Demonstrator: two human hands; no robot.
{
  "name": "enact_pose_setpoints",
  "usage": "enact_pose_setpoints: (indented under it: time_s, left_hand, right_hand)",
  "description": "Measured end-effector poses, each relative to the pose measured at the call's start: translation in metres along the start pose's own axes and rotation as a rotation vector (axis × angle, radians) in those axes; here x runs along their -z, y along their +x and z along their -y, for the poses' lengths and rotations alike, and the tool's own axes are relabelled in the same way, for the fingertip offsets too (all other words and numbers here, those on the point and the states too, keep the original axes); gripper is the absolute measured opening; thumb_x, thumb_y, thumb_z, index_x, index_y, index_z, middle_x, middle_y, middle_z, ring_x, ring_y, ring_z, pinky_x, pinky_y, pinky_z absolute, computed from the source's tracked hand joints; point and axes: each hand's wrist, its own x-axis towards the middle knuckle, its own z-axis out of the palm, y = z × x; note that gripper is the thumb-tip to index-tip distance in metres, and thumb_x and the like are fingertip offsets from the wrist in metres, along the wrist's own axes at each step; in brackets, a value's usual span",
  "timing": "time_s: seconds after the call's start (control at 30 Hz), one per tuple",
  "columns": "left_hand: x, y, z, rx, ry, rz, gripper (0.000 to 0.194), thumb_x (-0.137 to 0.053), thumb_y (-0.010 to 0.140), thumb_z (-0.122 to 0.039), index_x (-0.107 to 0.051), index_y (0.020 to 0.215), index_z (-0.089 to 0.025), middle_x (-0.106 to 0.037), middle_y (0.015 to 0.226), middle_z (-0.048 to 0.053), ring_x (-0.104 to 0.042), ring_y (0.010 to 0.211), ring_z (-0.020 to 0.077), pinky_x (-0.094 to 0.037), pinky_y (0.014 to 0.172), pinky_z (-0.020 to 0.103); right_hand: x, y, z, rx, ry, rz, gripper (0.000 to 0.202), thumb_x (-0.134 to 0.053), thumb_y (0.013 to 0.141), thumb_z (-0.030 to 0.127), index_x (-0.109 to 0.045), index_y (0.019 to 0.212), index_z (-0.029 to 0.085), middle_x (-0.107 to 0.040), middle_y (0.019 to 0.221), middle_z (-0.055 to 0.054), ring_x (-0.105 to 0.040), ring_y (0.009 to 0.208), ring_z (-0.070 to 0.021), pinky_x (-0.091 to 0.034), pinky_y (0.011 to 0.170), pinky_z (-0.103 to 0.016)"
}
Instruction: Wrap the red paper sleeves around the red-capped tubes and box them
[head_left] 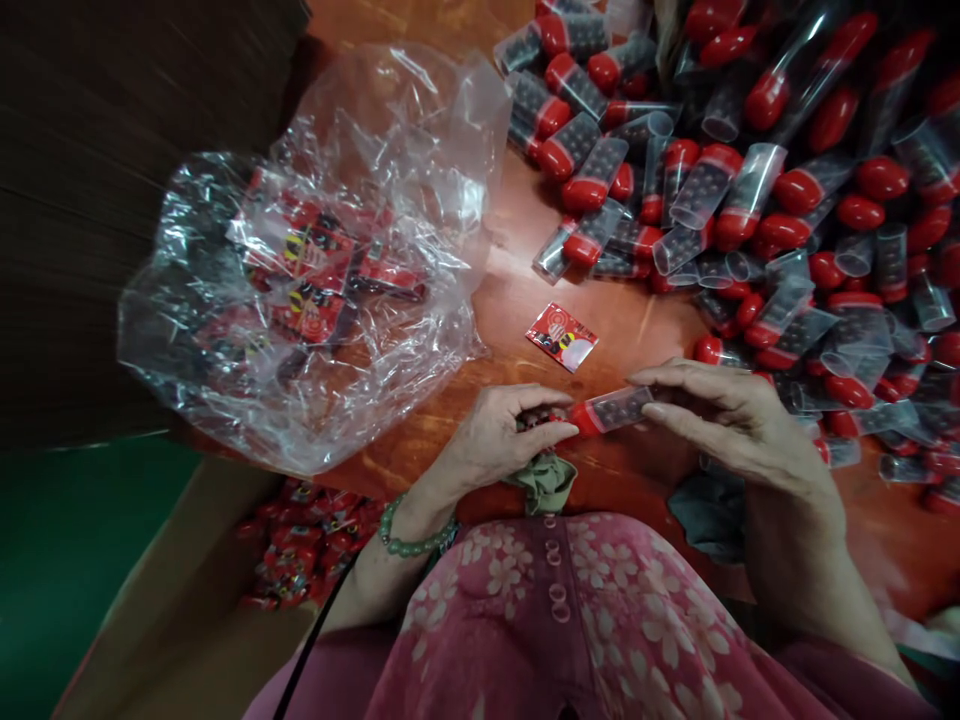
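Between my hands is a clear plastic tube [621, 409] with a red cap and dark dots, lying almost level with the cap toward the left. My left hand [501, 432] closes on the red end, and a dark and red patterned piece shows between its thumb and fingers. At the clear end, my right hand [724, 420] pinches the tube between thumb and fingers. Just beyond the tube, a small red printed packet [562, 337] lies flat on the wooden table [517, 265]. A crumpled light green cloth [549, 482] sits below my left hand.
A large heap of similar red-capped tubes [757, 195] covers the right and far right of the table. On the left, a crumpled clear plastic bag [405, 190] holds several red printed packets [311, 265]. Below the table edge, a cardboard box [176, 550] contains red packaged items [300, 550].
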Motion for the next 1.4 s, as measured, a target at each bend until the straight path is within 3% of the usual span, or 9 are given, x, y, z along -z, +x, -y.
enact_pose_setpoints:
  time_s: [0.1,0.33,0.5,0.8,0.9,1.07,1.27,1.4]
  left_hand:
    - [-0.001,0.002,-0.001,-0.029,-0.011,0.058,0.018,-0.069,0.082,-0.031,-0.078,0.086,-0.016,-0.077,0.081,0.005,-0.066,0.07,0.0138,-0.05,0.066,0.024]
    - [-0.005,0.002,-0.003,0.193,-0.163,0.067,0.029,-0.069,0.078,-0.036,-0.078,0.092,-0.012,-0.077,0.082,0.006,-0.062,0.065,0.0132,-0.047,0.062,0.023]
    - [-0.007,0.003,-0.011,0.168,-0.114,0.038,0.026,-0.065,0.078,-0.035,-0.076,0.084,-0.011,-0.071,0.072,0.003,-0.055,0.06,0.0108,-0.042,0.057,0.022]
    - [-0.004,0.004,-0.01,0.159,-0.11,0.186,0.022,-0.062,0.08,-0.032,-0.072,0.078,-0.012,-0.062,0.061,-0.001,-0.047,0.052,0.0075,-0.035,0.05,0.019]
    - [-0.005,0.004,-0.012,0.165,-0.12,0.197,0.025,-0.063,0.082,-0.035,-0.073,0.082,-0.012,-0.063,0.062,-0.001,-0.05,0.052,0.0083,-0.037,0.051,0.02]
    - [0.001,0.001,-0.014,0.115,-0.133,0.189,0.044,-0.076,0.072,-0.039,-0.072,0.105,-0.011,-0.073,0.084,0.004,-0.061,0.069,0.013,-0.047,0.066,0.023]
    - [0.003,-0.003,-0.012,0.127,0.009,0.099,0.027,-0.074,0.075,-0.039,-0.073,0.084,-0.013,-0.062,0.064,-0.002,-0.05,0.058,0.0089,-0.038,0.057,0.021]
    - [0.004,0.0,-0.011,0.17,-0.035,0.223,0.028,-0.063,0.082,-0.039,-0.07,0.078,-0.013,-0.057,0.062,-0.003,-0.047,0.057,0.0083,-0.034,0.054,0.02]
  right_hand:
    - [-0.003,0.002,0.003,0.01,-0.019,0.003,0.026,-0.063,0.093,0.025,-0.07,0.118,0.026,-0.075,0.094,-0.003,-0.07,0.076,-0.0153,-0.055,0.065,-0.024]
    - [0.004,0.015,0.014,0.069,-0.03,0.165,0.023,-0.062,0.092,0.022,-0.07,0.113,0.021,-0.075,0.094,-0.004,-0.07,0.08,-0.0139,-0.053,0.073,-0.022]
    - [-0.002,0.024,0.01,-0.081,0.017,0.182,0.021,-0.062,0.091,0.026,-0.072,0.109,0.02,-0.076,0.093,-0.003,-0.07,0.079,-0.0154,-0.052,0.071,-0.023]
    - [-0.003,0.022,0.012,-0.154,0.088,0.298,0.024,-0.062,0.091,0.031,-0.072,0.107,0.016,-0.076,0.091,-0.005,-0.069,0.077,-0.0163,-0.052,0.07,-0.026]
    - [-0.003,0.021,0.012,-0.207,0.136,0.257,0.023,-0.064,0.09,0.031,-0.073,0.106,0.017,-0.075,0.09,-0.003,-0.069,0.076,-0.016,-0.052,0.068,-0.025]
    - [-0.006,0.018,0.015,-0.085,0.113,0.152,0.017,-0.065,0.089,0.027,-0.073,0.101,0.019,-0.073,0.087,-0.003,-0.066,0.075,-0.0146,-0.051,0.068,-0.024]
    - [-0.014,0.012,0.015,-0.125,0.081,0.106,0.02,-0.066,0.089,0.029,-0.072,0.105,0.018,-0.073,0.089,-0.004,-0.066,0.075,-0.0156,-0.051,0.066,-0.025]
    - [-0.018,0.008,0.011,-0.246,0.126,0.118,0.022,-0.067,0.089,0.032,-0.073,0.103,0.016,-0.073,0.084,-0.004,-0.065,0.07,-0.0146,-0.048,0.06,-0.023]
